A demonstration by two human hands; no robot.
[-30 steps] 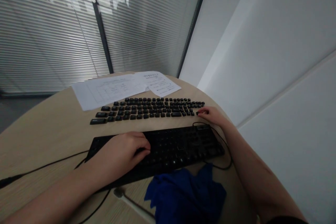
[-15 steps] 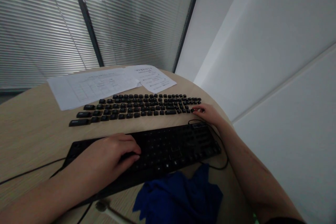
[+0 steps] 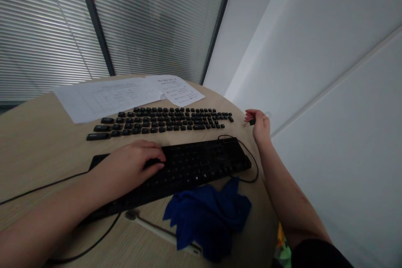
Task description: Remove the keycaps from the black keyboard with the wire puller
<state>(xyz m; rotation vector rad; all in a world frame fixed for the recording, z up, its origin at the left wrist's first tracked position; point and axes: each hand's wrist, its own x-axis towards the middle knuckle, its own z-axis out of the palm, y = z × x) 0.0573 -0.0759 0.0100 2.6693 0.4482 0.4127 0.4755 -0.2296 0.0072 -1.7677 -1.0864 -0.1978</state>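
The bench (image 3: 47, 146) is pale wood with a round edge, between striped blinds (image 3: 40, 42) and a smooth white wall (image 3: 329, 58). I see flat white papers (image 3: 106, 96) at the back. In front of them sit rows of loose keys (image 3: 161, 130), small black blocks, some long. Nearer me is the flat black keyboard (image 3: 188, 167), with a thin cord (image 3: 256, 163) looping by its right end. A soft, crumpled blue cloth (image 3: 210, 217) lies just beside its front edge and covers part of a pale brush (image 3: 157, 231). My left hand (image 3: 138, 163) rests on the keyboard and hides some of it, fingers bent; I can't tell if its grip has anything. My right hand (image 3: 260, 125) is up near the wall, its grip closed around a small dark thing (image 3: 252, 122) with thin wire.
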